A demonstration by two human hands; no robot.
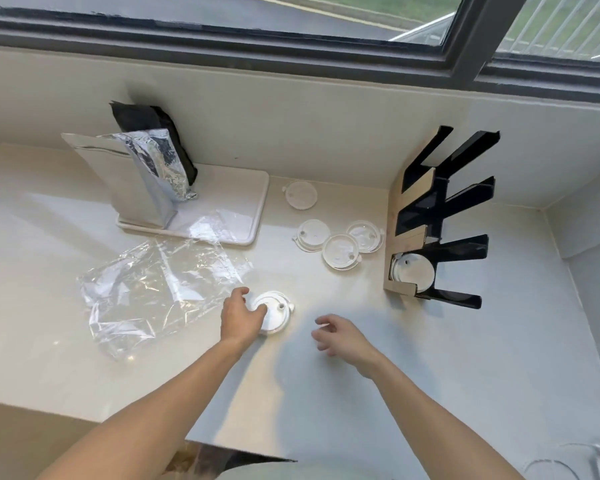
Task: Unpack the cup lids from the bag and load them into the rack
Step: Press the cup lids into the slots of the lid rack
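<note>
A small stack of white cup lids (274,313) rests on the counter, and my left hand (240,317) grips its left side with fingers over the top. My right hand (336,336) hovers just right of that stack, fingers apart and holding nothing. The empty clear plastic bag (156,289) lies flat to the left. Three loose lids (340,251) overlap near the rack, and one more lid (301,194) lies farther back. The black and cardboard rack (440,220) stands at the right, with several lids (413,273) upright in its lowest slot.
A white tray (250,199) at the back holds a silver foil pouch (142,178) and a black pouch (153,123). The wall and window sill run behind. The counter's front edge (222,445) is near my arms.
</note>
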